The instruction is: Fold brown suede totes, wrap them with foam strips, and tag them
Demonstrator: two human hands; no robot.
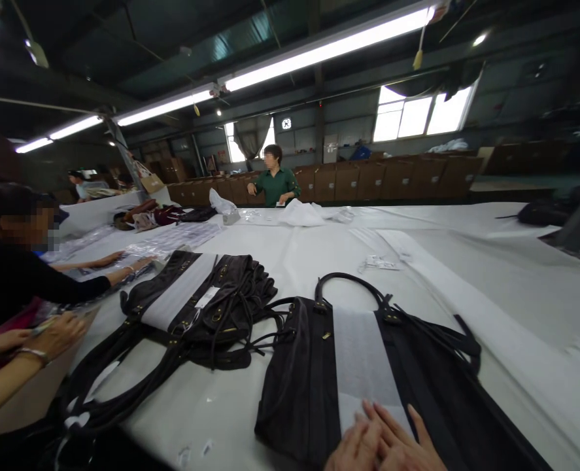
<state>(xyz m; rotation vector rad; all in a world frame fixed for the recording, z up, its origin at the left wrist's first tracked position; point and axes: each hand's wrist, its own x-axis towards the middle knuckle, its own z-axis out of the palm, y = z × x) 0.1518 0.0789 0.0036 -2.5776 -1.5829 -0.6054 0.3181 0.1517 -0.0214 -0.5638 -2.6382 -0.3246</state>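
Observation:
A black handbag (314,366) lies on the white table (290,261) in front of me, its handle loop toward the far side. A strip of white foam sheet (363,347) runs across its middle. On the lower end of this strip my left hand (356,445) rests, its fingers bent and close against my right hand; whether it holds anything is hidden. My right hand (405,435) lies beside it on the strip and bag, thumb spread from the fingers. To the left, a stack of dark bags (235,281) carries another white strip and a tag.
At the left edge, people's arms (59,337) reach over the table near plastic bags (167,239). A person in green (276,186) stands across the table. White sheets (466,314) lie at right; cartons (382,180) line the back.

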